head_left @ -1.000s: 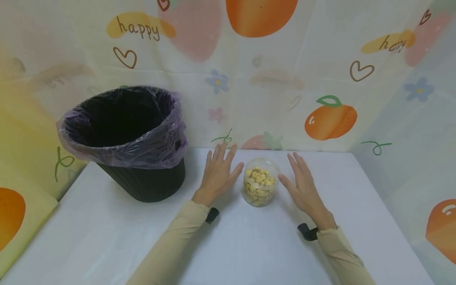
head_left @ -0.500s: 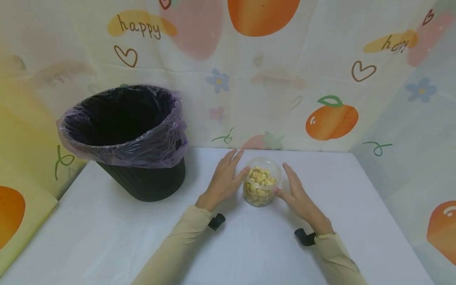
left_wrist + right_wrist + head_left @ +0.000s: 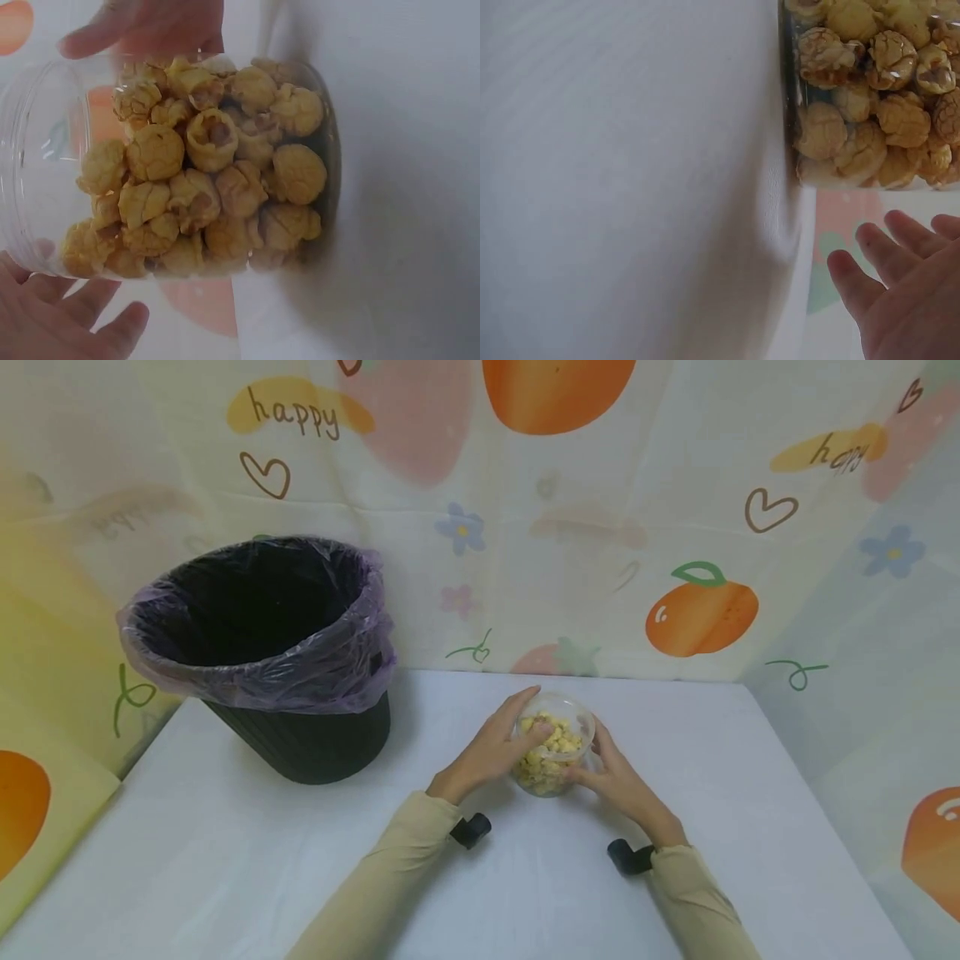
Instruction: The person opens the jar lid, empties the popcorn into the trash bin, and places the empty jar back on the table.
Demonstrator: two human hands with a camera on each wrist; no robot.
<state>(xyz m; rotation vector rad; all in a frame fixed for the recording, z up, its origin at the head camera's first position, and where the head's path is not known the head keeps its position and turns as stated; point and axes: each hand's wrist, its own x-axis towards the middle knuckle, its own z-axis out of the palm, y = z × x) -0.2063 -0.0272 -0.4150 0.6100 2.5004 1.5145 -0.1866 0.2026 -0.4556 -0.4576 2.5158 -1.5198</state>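
Observation:
A clear round jar (image 3: pixel 551 768) of yellow popcorn (image 3: pixel 202 172) stands upright on the white table. From its left side, my left hand (image 3: pixel 491 747) reaches round the upper part, thumb lying across the front of the jar in the head view. My right hand (image 3: pixel 626 777) flanks the other side, its thumb near the lower front and its fingers partly hidden behind the wall. In the right wrist view, the fingers (image 3: pixel 889 259) are spread, with a visible gap to the jar. Whether the left hand presses on the jar I cannot tell.
A black bin (image 3: pixel 322 747) lined with a purple plastic bag (image 3: pixel 330 672) stands on the table at the left. Behind the table hangs a printed cloth (image 3: pixel 570 568) with fruit and hearts. A black wrist camera (image 3: pixel 471 831) sits on my left wrist.
Both hands have moved inward to the jar, the left rightward and the right leftward. Their fingers now bend more round its sides. The jar and the bin have stayed in place.

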